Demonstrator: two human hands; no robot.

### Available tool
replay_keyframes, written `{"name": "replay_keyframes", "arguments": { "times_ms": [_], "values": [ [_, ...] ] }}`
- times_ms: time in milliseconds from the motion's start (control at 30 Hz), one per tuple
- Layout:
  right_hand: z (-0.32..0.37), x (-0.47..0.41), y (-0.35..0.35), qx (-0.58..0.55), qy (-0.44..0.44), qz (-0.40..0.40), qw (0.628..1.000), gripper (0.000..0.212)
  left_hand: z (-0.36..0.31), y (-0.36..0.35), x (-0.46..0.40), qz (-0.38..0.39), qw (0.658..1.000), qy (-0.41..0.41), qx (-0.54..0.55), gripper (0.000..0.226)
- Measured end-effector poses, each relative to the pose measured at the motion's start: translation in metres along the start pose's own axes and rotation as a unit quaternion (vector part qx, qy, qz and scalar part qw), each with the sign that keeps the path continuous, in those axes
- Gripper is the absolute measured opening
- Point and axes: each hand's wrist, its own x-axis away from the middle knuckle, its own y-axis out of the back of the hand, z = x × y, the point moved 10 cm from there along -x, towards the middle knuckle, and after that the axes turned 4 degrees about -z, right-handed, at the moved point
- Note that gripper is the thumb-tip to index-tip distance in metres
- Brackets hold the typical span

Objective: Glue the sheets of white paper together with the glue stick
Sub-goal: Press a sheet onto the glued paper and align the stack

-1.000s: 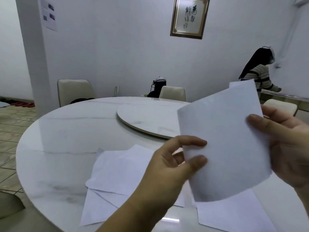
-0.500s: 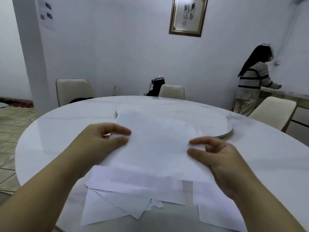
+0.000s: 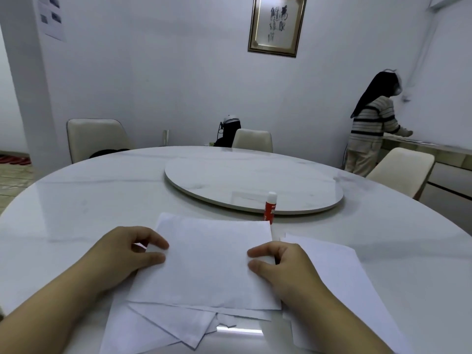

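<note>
Left hand (image 3: 127,254) and right hand (image 3: 278,264) pinch opposite edges of top sheet (image 3: 209,261) on the paper pile (image 3: 163,325). Glue stick (image 3: 270,206) upright just beyond, capped.

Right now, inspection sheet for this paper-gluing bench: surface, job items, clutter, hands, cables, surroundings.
Surface: round white marble table with a raised turntable at its middle.
Job's things: top sheet lies on a loose pile of sheets; another sheet lies to the right; glue stick stands upright, capped, beyond the pile.
Clutter: nothing seen.
Hands: left hand and right hand pinch the top sheet's side edges.
Cables: nothing seen on the table.
Surroundings: chairs around the table, framed calligraphy, another person at a counter far right.
</note>
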Motion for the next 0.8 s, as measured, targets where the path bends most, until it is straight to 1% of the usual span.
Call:
{"name": "replay_keyframes", "arguments": {
  "times_ms": [167, 267, 333, 633, 800],
  "values": [
    [-0.0006, -0.0014, -0.0017, 0.038, 0.019, -0.003, 0.999, 0.009, 0.0042, -0.0013, -0.0046, 0.004, 1.000, -0.012, -0.023, 0.020],
    [-0.0017, -0.0012, -0.0038, 0.047, 0.021, 0.001, 0.999, 0.009, 0.0042, -0.0034, -0.0047, 0.019, 0.999, -0.027, -0.042, 0.021],
    [-0.0021, -0.0004, -0.0052, 0.045, 0.020, 0.006, 0.999, 0.009, 0.0047, -0.0042, -0.0042, 0.026, 0.999, -0.030, -0.035, 0.020],
    [-0.0002, 0.0018, -0.0065, 0.046, 0.032, 0.004, 0.998, 0.012, 0.0075, -0.0016, -0.0023, 0.013, 0.999, -0.028, -0.039, 0.019],
    [0.0000, 0.0025, -0.0061, 0.046, 0.028, 0.005, 0.999, 0.012, 0.0085, -0.0038, -0.0012, 0.021, 0.998, -0.030, -0.049, 0.024]
  ]
}}
